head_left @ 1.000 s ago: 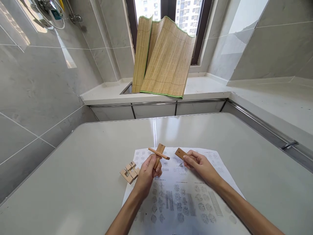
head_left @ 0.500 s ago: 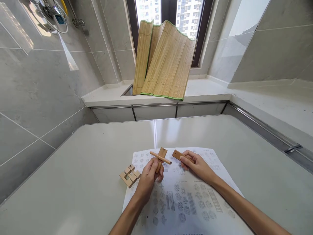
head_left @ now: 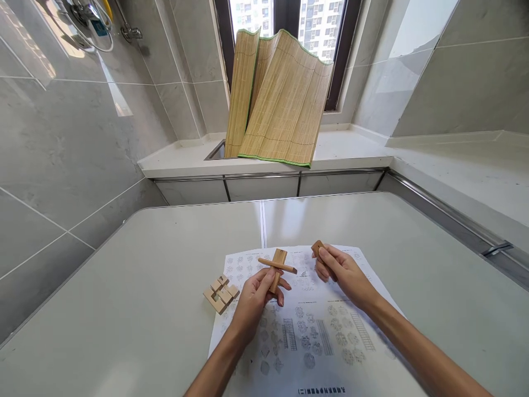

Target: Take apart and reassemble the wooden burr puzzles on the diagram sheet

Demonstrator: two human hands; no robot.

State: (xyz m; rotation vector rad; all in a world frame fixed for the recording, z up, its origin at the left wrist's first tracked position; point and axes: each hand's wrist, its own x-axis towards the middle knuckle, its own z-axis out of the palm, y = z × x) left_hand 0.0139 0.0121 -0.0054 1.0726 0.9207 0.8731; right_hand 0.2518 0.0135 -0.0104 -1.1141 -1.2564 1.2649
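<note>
My left hand (head_left: 257,295) is closed around two flat wooden puzzle pieces that cross each other. One crossed piece (head_left: 279,257) slants upward, and the other piece (head_left: 285,267) lies across it. To the right, apart from these, my right hand (head_left: 336,267) pinches another wooden puzzle piece (head_left: 317,247); the fingers hide most of it. Both hands are above a printed paper sheet (head_left: 301,380) with rows of small puzzle diagrams. Left of my left hand, a notched wooden block (head_left: 221,295) marked with a 3 lies at the sheet's edge.
The pale table (head_left: 124,286) has a seam running away from me. Behind it is a white ledge (head_left: 351,143) with a folded bamboo mat (head_left: 285,105) leaning at the window. A metal rail (head_left: 446,207) runs along the right. A shower fixture (head_left: 88,22) hangs on the left wall.
My right hand has moved right and slightly up, turning its wooden piece so that less of it shows. My left hand has shifted slightly right, with its crossed pieces tilted a little.
</note>
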